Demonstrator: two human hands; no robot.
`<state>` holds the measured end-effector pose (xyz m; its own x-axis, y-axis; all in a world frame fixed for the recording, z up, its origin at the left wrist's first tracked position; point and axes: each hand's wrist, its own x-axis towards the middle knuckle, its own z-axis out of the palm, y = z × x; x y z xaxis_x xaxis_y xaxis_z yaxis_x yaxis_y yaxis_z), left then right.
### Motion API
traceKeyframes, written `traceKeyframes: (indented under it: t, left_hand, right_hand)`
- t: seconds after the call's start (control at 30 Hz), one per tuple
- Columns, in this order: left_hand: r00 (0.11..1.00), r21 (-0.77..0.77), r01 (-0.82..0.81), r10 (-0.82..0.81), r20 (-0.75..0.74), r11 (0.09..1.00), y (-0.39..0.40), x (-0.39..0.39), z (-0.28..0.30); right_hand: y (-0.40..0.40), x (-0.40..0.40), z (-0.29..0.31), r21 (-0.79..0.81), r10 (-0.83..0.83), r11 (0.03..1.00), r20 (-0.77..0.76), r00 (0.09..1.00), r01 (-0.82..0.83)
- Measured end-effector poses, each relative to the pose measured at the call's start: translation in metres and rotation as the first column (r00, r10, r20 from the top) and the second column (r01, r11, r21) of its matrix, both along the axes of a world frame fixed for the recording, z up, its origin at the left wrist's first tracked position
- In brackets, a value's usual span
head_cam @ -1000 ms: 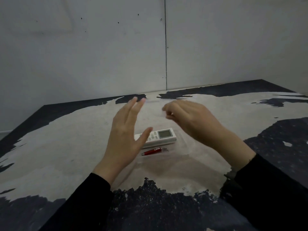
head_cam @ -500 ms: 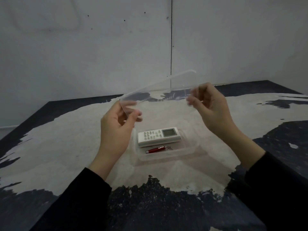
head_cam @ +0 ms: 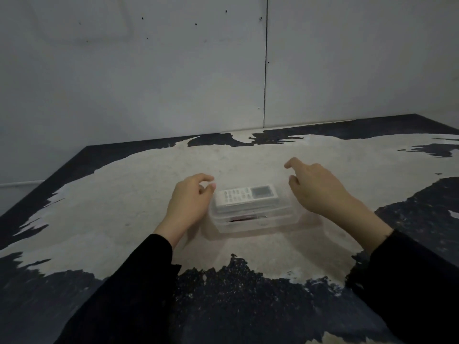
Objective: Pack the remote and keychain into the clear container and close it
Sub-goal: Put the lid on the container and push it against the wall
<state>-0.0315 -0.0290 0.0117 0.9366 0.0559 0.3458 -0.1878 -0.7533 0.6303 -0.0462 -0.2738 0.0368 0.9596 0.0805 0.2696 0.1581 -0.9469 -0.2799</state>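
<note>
The clear container [head_cam: 250, 225] sits on the table between my hands, and its clear lid [head_cam: 282, 207] lies on top of it. The white remote [head_cam: 246, 194] rests inside, screen to the right. The red keychain [head_cam: 244, 218] lies in front of it, dim through the plastic. My left hand [head_cam: 188, 202] is at the container's left end, thumb and forefinger pinched at the lid's far-left corner. Over the right end is my right hand [head_cam: 318, 189], fingers loosely spread, with nothing visibly gripped.
The table [head_cam: 124, 207] has a worn pale top with dark patches at the edges. A grey wall [head_cam: 173, 83] rises just behind its far edge. Black sleeves cover both forearms.
The lid was held up in the air by both hands. It has since come down onto the container, and my right hand has let go of it.
</note>
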Motion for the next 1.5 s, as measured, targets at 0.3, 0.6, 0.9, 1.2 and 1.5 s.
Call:
traceKeyframes:
  t: [0.3, 0.6, 0.9, 1.2, 1.5]
  left_hand:
    - [0.997, -0.125, 0.064, -0.057, 0.056, 0.990, -0.001, 0.005, -0.008]
    - [0.997, -0.019, 0.046, -0.045, 0.059, 0.999, -0.004, -0.001, -0.006]
    - [0.982, 0.329, 0.107, -0.152, 0.116, 0.938, -0.039, -0.020, 0.016]
    - [0.967, 0.494, 0.256, -0.216, -0.138, 0.831, -0.044, -0.013, -0.003]
    - [0.963, 0.157, 0.268, -0.268, -0.026, 0.950, -0.040, -0.012, -0.006]
  right_hand:
    - [0.001, -0.001, 0.000, -0.279, -0.078, 0.958, -0.011, 0.997, 0.072]
    - [0.012, 0.005, -0.006, 0.143, 0.149, 0.977, 0.077, 0.986, -0.159]
    - [0.021, 0.009, -0.030, -0.120, 0.251, 0.956, -0.140, 0.958, -0.268]
    - [0.018, 0.014, -0.025, -0.172, 0.290, 0.936, -0.110, 0.951, -0.306]
    - [0.016, 0.009, -0.025, 0.120, 0.332, 0.937, -0.008, 0.943, -0.329]
